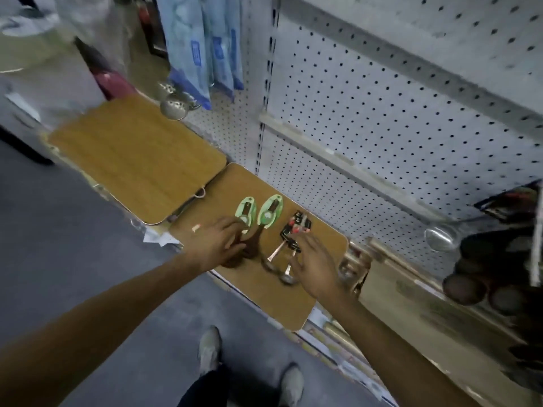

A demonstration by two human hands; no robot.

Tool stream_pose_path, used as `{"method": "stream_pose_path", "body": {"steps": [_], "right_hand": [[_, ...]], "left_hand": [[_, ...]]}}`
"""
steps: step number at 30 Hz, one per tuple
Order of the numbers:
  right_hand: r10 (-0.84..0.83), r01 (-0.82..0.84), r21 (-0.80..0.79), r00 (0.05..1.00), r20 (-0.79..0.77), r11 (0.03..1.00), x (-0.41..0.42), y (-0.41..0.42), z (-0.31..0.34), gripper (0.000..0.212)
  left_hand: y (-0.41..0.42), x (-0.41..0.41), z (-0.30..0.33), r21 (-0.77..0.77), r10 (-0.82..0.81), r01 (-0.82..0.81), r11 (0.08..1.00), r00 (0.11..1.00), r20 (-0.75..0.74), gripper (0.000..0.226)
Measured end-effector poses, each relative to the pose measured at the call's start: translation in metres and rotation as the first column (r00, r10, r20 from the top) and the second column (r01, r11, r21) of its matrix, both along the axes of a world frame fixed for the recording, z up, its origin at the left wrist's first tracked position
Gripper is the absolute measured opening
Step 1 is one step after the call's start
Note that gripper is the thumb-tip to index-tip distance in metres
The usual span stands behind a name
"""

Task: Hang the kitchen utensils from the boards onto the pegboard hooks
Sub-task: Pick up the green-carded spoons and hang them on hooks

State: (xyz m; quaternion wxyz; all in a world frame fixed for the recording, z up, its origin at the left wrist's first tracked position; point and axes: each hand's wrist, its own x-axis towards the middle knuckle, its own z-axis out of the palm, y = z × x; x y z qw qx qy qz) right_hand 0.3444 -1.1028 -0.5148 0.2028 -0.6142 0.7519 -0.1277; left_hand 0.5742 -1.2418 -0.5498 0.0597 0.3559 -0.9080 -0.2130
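Two wooden boards lie side by side below a white pegboard (382, 118). The right board (264, 295) carries two dark wooden spoons with green oval cards (270, 211) and metal spoons (273, 255) with black and red cards (296, 226). My left hand (219, 242) lies over the left wooden spoon's handle, fingers curled at it; the image is too blurred to show whether they grip it. My right hand (316, 262) hovers with spread fingers over the metal spoons. The left board (132, 154) is bare.
Blue packaged goods (202, 48) and a metal strainer (174, 108) hang at the pegboard's left. A metal ladle (440, 237) and dark round utensils (482, 280) hang at the right. Grey floor and my shoes (210, 348) are below.
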Motion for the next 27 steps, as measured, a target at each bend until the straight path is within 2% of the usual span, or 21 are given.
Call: {"method": "stream_pose_path", "body": {"steps": [4, 10, 14, 17, 21, 24, 27], "right_hand": [[-0.074, 0.069, 0.175, 0.997, 0.020, 0.982, 0.021, -0.052, -0.060, 0.049], [-0.288, 0.259, 0.278, 0.955, 0.067, 0.925, 0.039, -0.126, -0.184, 0.029], [-0.478, 0.434, 0.328, 0.876, 0.065, 0.839, 0.049, -0.159, -0.250, 0.036], [-0.540, 0.512, 0.351, 0.841, -0.021, 0.784, 0.055, -0.174, -0.283, 0.046], [-0.659, 0.632, 0.325, 0.751, -0.033, 0.703, 0.059, -0.182, -0.307, 0.045], [-0.707, 0.658, 0.329, 0.706, 0.043, 0.677, 0.061, -0.180, -0.311, 0.037], [-0.733, 0.668, 0.323, 0.664, 0.147, 0.670, 0.059, -0.170, -0.303, 0.027]], "left_hand": [[-0.040, 0.012, -0.060, 0.083, 0.051, -0.058, 0.995, 0.995, 0.084, 0.040], [-0.075, -0.004, -0.160, 0.251, 0.184, -0.224, 0.942, 0.968, 0.171, 0.050], [-0.091, -0.021, -0.212, 0.282, 0.217, -0.298, 0.912, 0.934, 0.285, 0.026], [-0.099, -0.027, -0.244, 0.245, 0.244, -0.345, 0.906, 0.899, 0.364, 0.026], [-0.094, -0.037, -0.269, 0.208, 0.304, -0.393, 0.896, 0.883, 0.357, 0.031], [-0.087, -0.036, -0.277, 0.302, 0.378, -0.458, 0.836, 0.879, 0.289, 0.024], [-0.083, -0.020, -0.273, 0.388, 0.408, -0.439, 0.810, 0.898, 0.165, 0.017]]}}
